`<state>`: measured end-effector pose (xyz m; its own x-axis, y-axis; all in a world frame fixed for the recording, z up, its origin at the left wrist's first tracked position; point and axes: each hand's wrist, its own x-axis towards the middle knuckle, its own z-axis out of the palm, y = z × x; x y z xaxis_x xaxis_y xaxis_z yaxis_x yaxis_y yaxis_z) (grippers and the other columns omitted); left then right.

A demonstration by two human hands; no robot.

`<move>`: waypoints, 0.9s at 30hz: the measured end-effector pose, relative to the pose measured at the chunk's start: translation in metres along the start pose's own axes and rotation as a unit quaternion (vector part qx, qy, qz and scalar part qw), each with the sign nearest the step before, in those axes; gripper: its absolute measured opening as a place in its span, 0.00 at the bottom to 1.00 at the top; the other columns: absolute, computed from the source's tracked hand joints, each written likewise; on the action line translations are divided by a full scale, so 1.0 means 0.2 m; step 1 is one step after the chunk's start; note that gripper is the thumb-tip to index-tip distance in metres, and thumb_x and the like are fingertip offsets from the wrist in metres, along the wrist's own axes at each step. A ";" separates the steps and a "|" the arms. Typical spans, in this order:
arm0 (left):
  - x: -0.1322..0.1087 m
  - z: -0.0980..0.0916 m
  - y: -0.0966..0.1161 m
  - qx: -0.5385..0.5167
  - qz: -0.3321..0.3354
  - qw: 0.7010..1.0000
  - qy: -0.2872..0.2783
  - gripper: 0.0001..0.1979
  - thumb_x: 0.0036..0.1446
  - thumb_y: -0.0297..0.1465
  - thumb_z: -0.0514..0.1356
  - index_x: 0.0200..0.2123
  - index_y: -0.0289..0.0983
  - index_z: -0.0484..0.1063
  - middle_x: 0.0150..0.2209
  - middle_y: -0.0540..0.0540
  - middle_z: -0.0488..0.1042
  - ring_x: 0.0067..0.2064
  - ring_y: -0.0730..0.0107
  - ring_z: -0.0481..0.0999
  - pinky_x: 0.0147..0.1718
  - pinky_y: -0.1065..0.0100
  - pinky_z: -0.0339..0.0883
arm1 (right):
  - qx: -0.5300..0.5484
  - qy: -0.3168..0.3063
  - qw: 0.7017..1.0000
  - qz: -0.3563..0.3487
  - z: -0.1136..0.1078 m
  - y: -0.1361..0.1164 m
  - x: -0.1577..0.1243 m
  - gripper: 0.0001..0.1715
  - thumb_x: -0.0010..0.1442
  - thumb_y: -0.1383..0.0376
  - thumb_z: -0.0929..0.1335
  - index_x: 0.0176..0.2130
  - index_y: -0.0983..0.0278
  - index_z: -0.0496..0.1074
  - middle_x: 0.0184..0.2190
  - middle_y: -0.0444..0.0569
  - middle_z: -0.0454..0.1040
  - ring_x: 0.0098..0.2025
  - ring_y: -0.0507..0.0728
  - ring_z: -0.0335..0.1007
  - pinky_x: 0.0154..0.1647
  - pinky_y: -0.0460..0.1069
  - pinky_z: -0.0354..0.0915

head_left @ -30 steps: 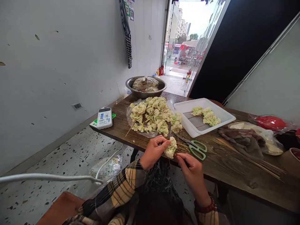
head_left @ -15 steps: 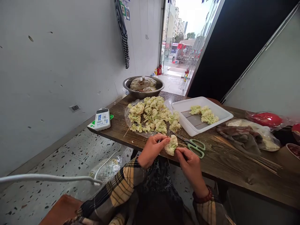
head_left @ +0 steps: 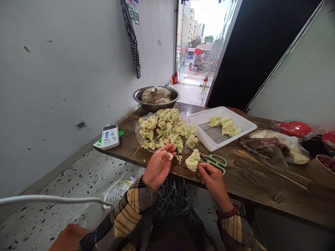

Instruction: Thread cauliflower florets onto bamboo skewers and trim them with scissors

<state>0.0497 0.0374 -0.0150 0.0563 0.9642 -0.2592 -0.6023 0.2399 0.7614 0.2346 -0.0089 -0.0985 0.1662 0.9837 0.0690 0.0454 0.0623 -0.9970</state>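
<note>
My right hand pinches a cauliflower floret by its stem end above the table's front edge. To its left, my left hand is turned partly palm up, its fingers curled round a small whitish cauliflower piece. A large pile of cauliflower florets lies on clear plastic just beyond the left hand, with thin sticks among them. Green-handled scissors rest behind the right hand, their blades partly hidden by the floret. More florets sit in a white tray.
A metal basin with bagged things stands at the back. At the left table edge is a white device. Bamboo skewers, a dark cloth and a bowl are on the right. A white cable crosses the lower left.
My left hand has moved away from the floret, to the left, with a small piece in its fingers. The right hand still holds the floret. The view has shifted slightly.
</note>
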 end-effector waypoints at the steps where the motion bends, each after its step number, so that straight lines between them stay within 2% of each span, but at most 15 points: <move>1: 0.00 0.01 0.00 0.001 -0.001 1.000 -0.008 0.17 0.36 0.15 0.54 0.30 0.33 0.75 0.39 0.45 0.73 0.42 0.73 0.72 0.44 0.73 0.66 | 0.004 -0.004 1.000 0.000 0.00 0.00 0.00 0.20 0.57 0.50 0.68 0.33 0.65 0.75 0.19 0.41 0.67 0.17 0.48 0.56 0.17 0.45 0.54; 5: -0.01 0.05 -0.01 0.018 -0.011 0.998 -0.051 0.16 0.39 0.15 0.58 0.32 0.33 0.77 0.40 0.45 0.76 0.44 0.72 0.73 0.50 0.72 0.64 | 0.018 -0.017 1.000 0.001 -0.02 -0.01 0.00 0.20 0.58 0.51 0.68 0.33 0.65 0.74 0.20 0.41 0.67 0.17 0.47 0.56 0.17 0.44 0.54; 10: 0.00 0.08 -0.01 0.044 -0.008 0.995 -0.084 0.09 0.47 0.25 0.68 0.34 0.31 0.78 0.40 0.43 0.78 0.47 0.67 0.75 0.52 0.69 0.65 | 0.026 -0.048 0.998 0.003 -0.05 -0.02 0.00 0.20 0.58 0.50 0.68 0.33 0.65 0.74 0.20 0.40 0.67 0.16 0.46 0.55 0.16 0.43 0.54; 12: 0.02 0.07 -0.03 0.041 -0.001 0.996 -0.080 0.09 0.47 0.29 0.69 0.31 0.31 0.77 0.37 0.43 0.78 0.44 0.68 0.76 0.49 0.69 0.68 | 0.026 -0.068 0.997 0.007 -0.06 -0.01 -0.01 0.20 0.57 0.50 0.69 0.33 0.65 0.74 0.19 0.40 0.68 0.15 0.46 0.56 0.16 0.43 0.53; 14: 0.04 0.06 -0.05 0.050 0.000 0.996 -0.076 0.11 0.46 0.32 0.70 0.28 0.31 0.75 0.32 0.46 0.77 0.38 0.72 0.77 0.41 0.71 0.72 | 0.024 -0.086 0.996 0.011 -0.06 -0.01 -0.01 0.19 0.56 0.50 0.69 0.32 0.65 0.75 0.19 0.41 0.69 0.15 0.46 0.56 0.16 0.43 0.53; 16: 0.06 0.07 -0.08 0.064 0.001 0.995 -0.074 0.13 0.45 0.35 0.71 0.27 0.32 0.73 0.27 0.49 0.73 0.31 0.76 0.75 0.30 0.76 0.71 | 0.023 -0.099 0.995 0.013 -0.07 -0.01 -0.01 0.19 0.55 0.51 0.70 0.33 0.65 0.75 0.18 0.41 0.69 0.15 0.46 0.57 0.16 0.43 0.53; 18: 0.07 0.08 -0.09 0.073 0.009 0.995 -0.070 0.14 0.45 0.36 0.70 0.28 0.33 0.73 0.26 0.50 0.72 0.29 0.77 0.73 0.26 0.77 0.68 | 0.024 -0.103 0.994 0.014 -0.07 0.00 -0.01 0.19 0.56 0.51 0.69 0.33 0.65 0.75 0.19 0.41 0.68 0.16 0.47 0.57 0.16 0.43 0.53; 19: 0.07 0.09 -0.10 0.072 0.017 0.995 -0.067 0.14 0.46 0.37 0.70 0.29 0.33 0.73 0.27 0.50 0.73 0.30 0.77 0.74 0.28 0.76 0.70 | 0.025 -0.102 0.994 0.014 -0.07 0.00 -0.01 0.19 0.56 0.51 0.69 0.33 0.65 0.75 0.19 0.41 0.68 0.16 0.46 0.57 0.16 0.43 0.53; 21: 0.06 0.12 -0.10 0.062 0.031 0.996 -0.064 0.11 0.49 0.36 0.68 0.30 0.33 0.74 0.32 0.48 0.75 0.35 0.74 0.76 0.39 0.72 0.72 | 0.028 -0.093 0.995 0.012 -0.07 -0.01 -0.01 0.19 0.57 0.51 0.68 0.34 0.65 0.75 0.19 0.41 0.69 0.16 0.46 0.57 0.16 0.43 0.54; 24: 0.04 0.15 -0.10 0.051 0.053 0.995 -0.072 0.06 0.53 0.30 0.62 0.30 0.33 0.75 0.41 0.43 0.77 0.45 0.66 0.77 0.53 0.64 0.67 | 0.031 -0.076 0.997 0.000 -0.06 -0.02 -0.01 0.19 0.58 0.51 0.68 0.33 0.65 0.75 0.20 0.41 0.68 0.16 0.47 0.57 0.17 0.43 0.55; 27: 0.02 0.16 -0.10 0.061 0.057 0.993 -0.086 0.09 0.48 0.22 0.56 0.30 0.33 0.76 0.45 0.40 0.77 0.51 0.62 0.75 0.58 0.63 0.62 | 0.036 -0.072 0.997 -0.005 -0.06 -0.02 0.00 0.20 0.58 0.51 0.67 0.33 0.65 0.74 0.20 0.41 0.68 0.16 0.47 0.57 0.17 0.43 0.55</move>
<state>0.0868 0.0413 -0.0120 0.1347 0.9885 -0.0694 -0.5129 0.1295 0.8486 0.2467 -0.0123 -0.0935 0.0228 0.9967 0.0782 -0.0246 0.0788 -0.9966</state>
